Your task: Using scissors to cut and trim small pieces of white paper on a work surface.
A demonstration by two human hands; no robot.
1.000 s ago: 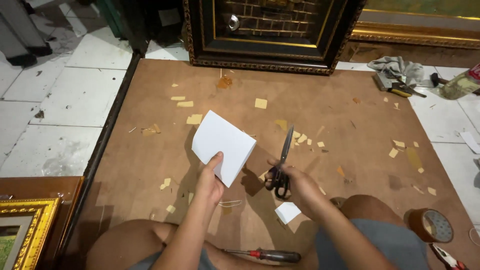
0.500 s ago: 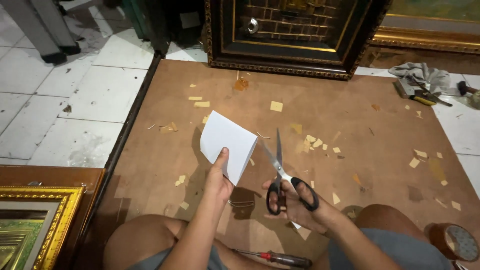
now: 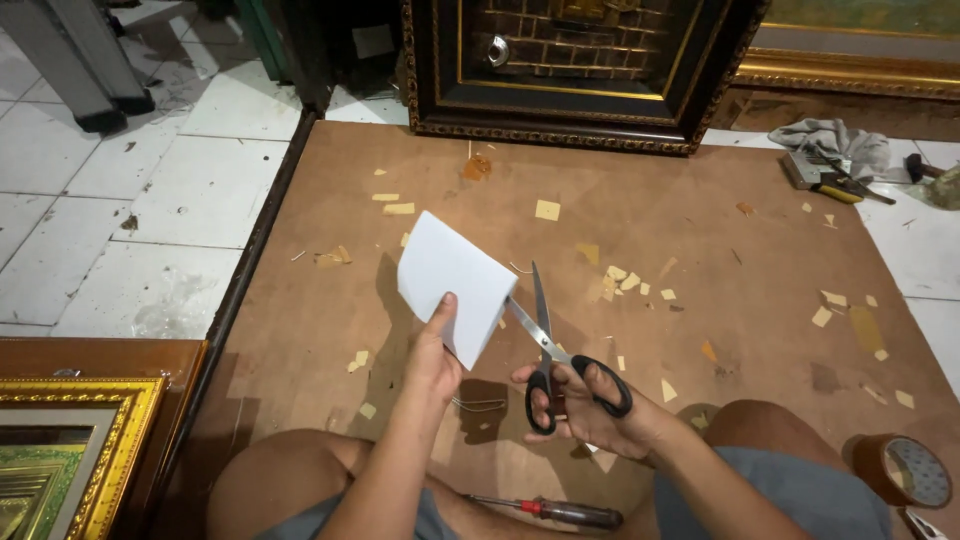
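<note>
White folded paper (image 3: pixel 452 282) is held up off the brown board (image 3: pixel 700 260), pinched at its lower edge by the left hand (image 3: pixel 432 362), thumb on top. Held that way, the right edge sticks out free, facing the blades. Right hand (image 3: pixel 585 405) has fingers through the black loops of the scissors (image 3: pixel 555 355); grip closed around the handles, blades parted in a V with the tips right at the paper's right edge, looks like touching. Paper is tilted so the edge meets the open blades. Small tan offcuts (image 3: pixel 625 280) lie scattered over the board. Red-handled screwdriver (image 3: pixel 560 513) lies between the knees, tape roll (image 3: pixel 905 472) by the right knee, both within reach. Dark ornate frame (image 3: pixel 570 70) leans at the board's far end.
</note>
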